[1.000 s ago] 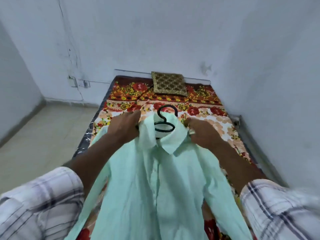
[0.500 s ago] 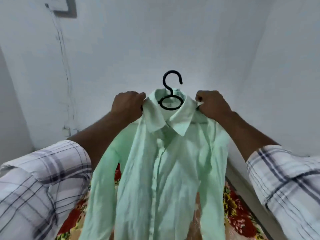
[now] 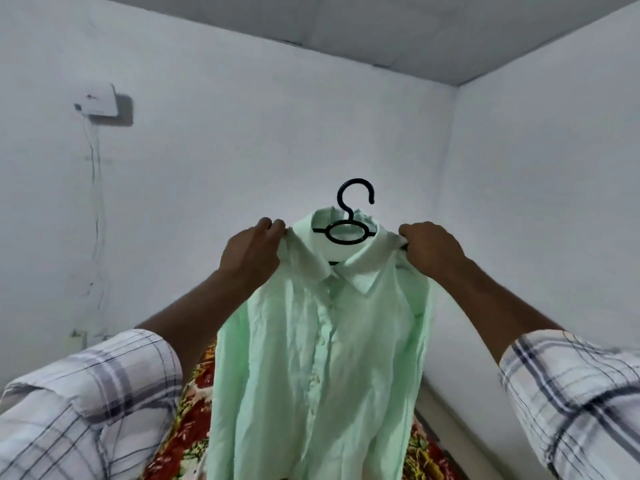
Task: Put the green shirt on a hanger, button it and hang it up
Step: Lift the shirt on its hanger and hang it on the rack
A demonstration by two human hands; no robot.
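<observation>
Nearest the camera, two arms in rolled checked sleeves (image 3: 86, 403) reach up on either side of the green shirt (image 3: 322, 358), which hangs on a black hanger (image 3: 349, 223) with its front closed along the button strip. The left hand (image 3: 251, 254) is closed on the shirt's left shoulder and the right hand (image 3: 429, 251) on its right shoulder, fingers pinching cloth. Below the shirt lies a flowered bedspread (image 3: 187, 434); behind it, a white wall (image 3: 242, 133) carries a small box (image 3: 102, 105) up to the left.

No legible text, seemingly.
</observation>
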